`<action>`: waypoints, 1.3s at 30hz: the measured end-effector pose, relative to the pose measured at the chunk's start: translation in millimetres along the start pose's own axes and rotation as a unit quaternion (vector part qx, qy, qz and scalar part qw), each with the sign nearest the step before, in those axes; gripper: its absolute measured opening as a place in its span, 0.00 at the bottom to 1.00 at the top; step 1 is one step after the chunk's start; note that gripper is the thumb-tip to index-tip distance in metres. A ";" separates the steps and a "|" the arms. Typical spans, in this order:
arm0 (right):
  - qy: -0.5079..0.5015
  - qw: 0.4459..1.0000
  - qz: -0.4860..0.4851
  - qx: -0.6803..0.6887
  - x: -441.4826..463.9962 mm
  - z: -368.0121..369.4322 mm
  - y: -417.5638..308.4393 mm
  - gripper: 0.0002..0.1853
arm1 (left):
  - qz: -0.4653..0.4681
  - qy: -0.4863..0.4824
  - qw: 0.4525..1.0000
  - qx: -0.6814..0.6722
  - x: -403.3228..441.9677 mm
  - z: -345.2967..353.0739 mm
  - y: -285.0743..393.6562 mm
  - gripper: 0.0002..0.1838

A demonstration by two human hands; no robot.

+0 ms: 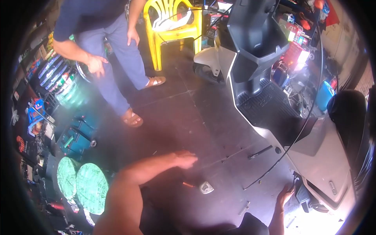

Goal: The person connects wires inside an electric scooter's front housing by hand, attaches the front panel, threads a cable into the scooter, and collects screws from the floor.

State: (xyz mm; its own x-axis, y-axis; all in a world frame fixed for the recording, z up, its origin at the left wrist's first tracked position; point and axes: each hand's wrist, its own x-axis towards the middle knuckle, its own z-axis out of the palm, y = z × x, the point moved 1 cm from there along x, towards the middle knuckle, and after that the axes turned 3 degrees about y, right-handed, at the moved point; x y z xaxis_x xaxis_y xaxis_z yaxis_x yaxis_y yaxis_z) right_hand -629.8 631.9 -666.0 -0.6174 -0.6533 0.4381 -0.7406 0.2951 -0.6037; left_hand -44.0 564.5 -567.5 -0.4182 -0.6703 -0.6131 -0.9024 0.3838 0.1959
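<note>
My left hand [185,159] reaches out over the dark tiled floor, a little blurred. Its fingers look loosely stretched, and I see nothing in them. Below it on the floor lie a small orange-handled tool [188,184] and a whitish rounded part [206,187]. At the lower right, my right hand [288,192] is at the lower side of a grey scooter [321,156]. Its fingers are bent around something dark and thin by the bodywork, too small to name. A silver metal tool [244,208] rests on the floor to its left.
A black cable [274,166] hangs down across the scooter to the floor. Near it lies a dark rod-shaped tool [260,152]. Another person [113,58] stands at the upper left beside a yellow plastic chair [172,33]. Two green round cushions [92,184] are at the left.
</note>
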 end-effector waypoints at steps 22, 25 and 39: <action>-0.180 0.956 -0.230 0.039 81.1 58.9 -716.7 0.41 | -0.201 0.144 0.906 -0.344 -109.2 248.5 -287.5 0.31; -0.137 0.967 -0.212 0.021 90.5 72.6 -711.7 0.35 | -0.079 0.242 0.916 -0.310 -118.0 263.2 -302.5 0.35; -0.059 0.915 -0.397 0.038 97.3 66.3 -714.1 0.17 | -0.236 0.052 0.864 -0.441 -137.4 256.0 -311.0 0.40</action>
State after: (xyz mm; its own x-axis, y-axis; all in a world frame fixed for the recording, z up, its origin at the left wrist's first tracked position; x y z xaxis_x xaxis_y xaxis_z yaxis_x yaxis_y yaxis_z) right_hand -143.5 311.3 -236.5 0.1435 -0.7127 0.6866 -0.9197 -0.3523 -0.1735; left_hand 320.7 699.8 -740.1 0.0528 -0.6907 -0.7212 -0.6845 -0.5509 0.4775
